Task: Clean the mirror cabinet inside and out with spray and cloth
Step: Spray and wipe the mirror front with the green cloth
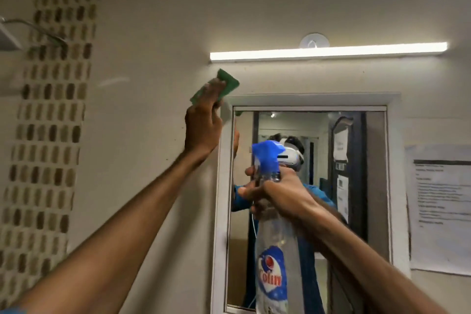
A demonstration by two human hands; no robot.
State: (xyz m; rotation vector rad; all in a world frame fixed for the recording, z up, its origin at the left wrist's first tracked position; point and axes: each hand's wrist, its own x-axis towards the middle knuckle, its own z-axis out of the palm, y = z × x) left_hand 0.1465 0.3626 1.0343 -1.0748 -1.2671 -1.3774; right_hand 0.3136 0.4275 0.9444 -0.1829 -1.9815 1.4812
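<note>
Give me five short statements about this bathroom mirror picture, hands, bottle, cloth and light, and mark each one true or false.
1. The left hand holds a green cloth near the top left corner of the mirror cabinet. True.
2. The spray bottle has a red trigger head. False: the trigger head is blue.
3. The right hand grips the spray bottle at its neck. True.
4. The tube light above the cabinet is off. False: it is lit.
5. The cabinet door stands wide open. False: it looks shut, with the mirror facing the camera.
</note>
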